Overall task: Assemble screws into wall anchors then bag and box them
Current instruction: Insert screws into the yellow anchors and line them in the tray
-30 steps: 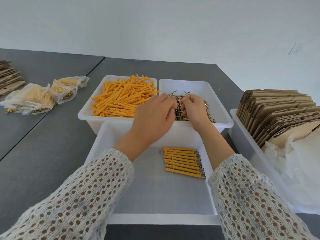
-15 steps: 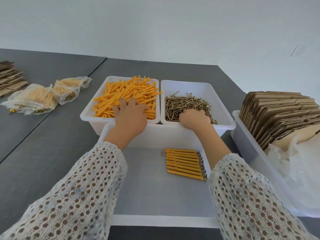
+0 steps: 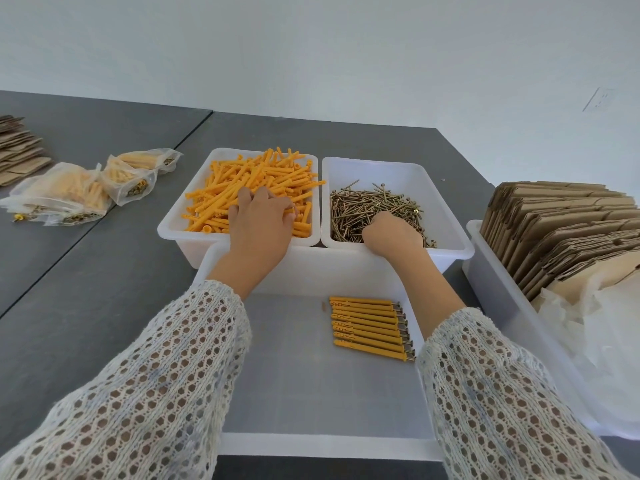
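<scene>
Loose orange wall anchors fill the left white bin. My left hand lies on this pile, fingers bent, thumb and forefinger pinching one anchor at the hand's right side. Brass screws are heaped in the right white bin. My right hand is curled into the near side of the screw heap, its fingertips hidden. Several assembled anchors with screws lie in a neat row in the large front tray.
Filled clear bags of anchors lie on the grey table at the left, with flat cardboard beyond them. A white bin at the right holds folded cardboard boxes and clear plastic bags.
Both hands were together over the screw bin. My left hand moved left onto the anchors and closed on one; my right hand stayed in the screws, curled.
</scene>
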`<state>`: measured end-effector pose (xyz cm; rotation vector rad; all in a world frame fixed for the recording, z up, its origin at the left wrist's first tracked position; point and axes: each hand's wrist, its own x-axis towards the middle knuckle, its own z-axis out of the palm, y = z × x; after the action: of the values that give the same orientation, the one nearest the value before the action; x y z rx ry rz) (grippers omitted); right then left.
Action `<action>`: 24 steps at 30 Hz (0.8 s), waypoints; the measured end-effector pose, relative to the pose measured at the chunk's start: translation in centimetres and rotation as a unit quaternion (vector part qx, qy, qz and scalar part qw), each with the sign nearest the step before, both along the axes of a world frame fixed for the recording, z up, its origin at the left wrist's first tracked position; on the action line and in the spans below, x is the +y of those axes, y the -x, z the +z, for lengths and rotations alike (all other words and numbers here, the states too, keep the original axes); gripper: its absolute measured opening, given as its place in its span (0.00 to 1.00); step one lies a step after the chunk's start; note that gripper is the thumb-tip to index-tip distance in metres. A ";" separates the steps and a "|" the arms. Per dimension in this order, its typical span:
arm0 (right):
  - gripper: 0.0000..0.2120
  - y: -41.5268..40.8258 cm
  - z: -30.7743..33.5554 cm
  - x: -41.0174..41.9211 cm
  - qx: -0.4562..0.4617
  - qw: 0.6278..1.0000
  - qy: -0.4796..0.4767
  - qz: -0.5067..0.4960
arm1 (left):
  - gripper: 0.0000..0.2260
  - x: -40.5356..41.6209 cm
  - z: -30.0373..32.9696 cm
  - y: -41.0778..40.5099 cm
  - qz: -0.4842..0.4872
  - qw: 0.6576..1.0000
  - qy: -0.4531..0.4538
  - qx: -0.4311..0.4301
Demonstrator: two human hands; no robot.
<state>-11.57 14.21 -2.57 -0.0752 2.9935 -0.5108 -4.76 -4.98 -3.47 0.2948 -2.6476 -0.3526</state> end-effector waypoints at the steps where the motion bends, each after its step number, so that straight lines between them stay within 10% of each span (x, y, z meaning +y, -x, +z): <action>1: 0.06 0.0 -0.1 0.0 0.016 1.000 0.008 0.000 | 0.10 0.0 0.0 0.0 -0.001 1.000 0.010 0.008; 13: 0.04 0.0 -0.6 -0.1 0.225 0.949 0.219 -0.019 | 0.11 2.0 0.9 -1.1 -0.151 0.970 0.095 0.167; 24: 0.04 -0.8 1.5 -0.6 0.169 0.724 0.665 -0.076 | 0.12 3.2 -0.2 -0.5 -0.182 0.977 0.033 0.104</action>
<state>-10.72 13.65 -1.07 -0.0194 2.1407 -2.7158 -4.23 -1.79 -3.70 -0.2407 -2.4909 -0.3869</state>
